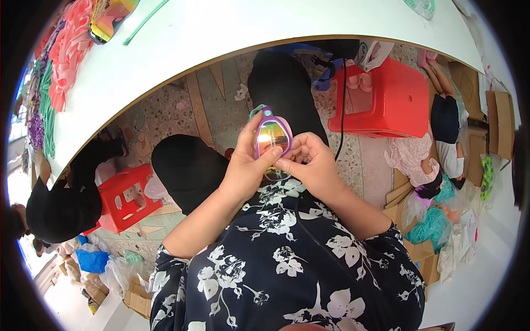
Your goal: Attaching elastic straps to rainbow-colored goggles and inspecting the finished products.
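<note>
Both hands hold a pair of swim goggles [272, 137] with a purple frame and mirrored rainbow lens, close above my lap. My left hand [247, 163] grips the goggles' left side, thumb on the frame edge. My right hand [312, 160] pinches the lower right edge with fingers curled. A green strap end pokes out behind the goggles' top. My black-trousered knees lie below the hands.
A white table [182, 38] curves across the top, carrying another mirrored goggle lens [110, 16], a green strap [144, 22] and stacks of pink, green and purple frames [63, 60]. Red plastic stools [386, 99] [124, 198] stand either side. Other people sit at left and right; cardboard and bags litter the floor.
</note>
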Motion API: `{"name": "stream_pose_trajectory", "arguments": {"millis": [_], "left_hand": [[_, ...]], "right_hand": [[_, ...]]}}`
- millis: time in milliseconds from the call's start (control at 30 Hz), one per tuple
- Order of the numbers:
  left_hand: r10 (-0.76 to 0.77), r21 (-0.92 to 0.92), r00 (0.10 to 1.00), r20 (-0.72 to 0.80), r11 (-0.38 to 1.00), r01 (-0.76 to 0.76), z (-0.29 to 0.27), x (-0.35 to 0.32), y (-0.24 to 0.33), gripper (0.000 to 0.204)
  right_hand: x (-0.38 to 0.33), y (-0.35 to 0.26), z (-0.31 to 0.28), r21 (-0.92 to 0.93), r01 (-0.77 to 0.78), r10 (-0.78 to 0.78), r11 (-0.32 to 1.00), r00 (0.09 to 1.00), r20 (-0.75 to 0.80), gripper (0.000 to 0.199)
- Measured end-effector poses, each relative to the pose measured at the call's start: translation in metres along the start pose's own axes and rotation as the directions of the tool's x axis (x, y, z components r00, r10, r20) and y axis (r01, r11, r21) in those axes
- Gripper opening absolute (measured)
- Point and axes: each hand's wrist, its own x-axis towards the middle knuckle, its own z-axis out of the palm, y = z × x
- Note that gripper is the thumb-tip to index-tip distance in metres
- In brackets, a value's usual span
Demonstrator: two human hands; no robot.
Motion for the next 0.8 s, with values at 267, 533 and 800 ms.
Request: {"name": "stream_pose_trajectory", "arguments": {"millis": [267,533,800], "left_hand": [[0.061,0.137,0.997,0.047,0.988,-0.067,-0.008,-0.003,-0.008,0.075],[0.055,0.161,0.997,0.058,0.985,-0.064,-0.004,-0.011,-0.009,0.073],[0.076,0.074,0.994,0.075,0.994,-0.081,-0.001,-0.016,-0.01,0.069]], "right_hand": [[-0.003,0.004,-0.005,0.024,-0.034,0.033,0.999,0.999,0.036,0.035],[-0.005,0.007,-0.004,0.096,-0.087,0.088,0.992,0.996,-0.01,0.04],[-0.004,-0.01,-0.002,0.208,-0.216,0.199,0.954,0.975,0.102,0.036]]}}
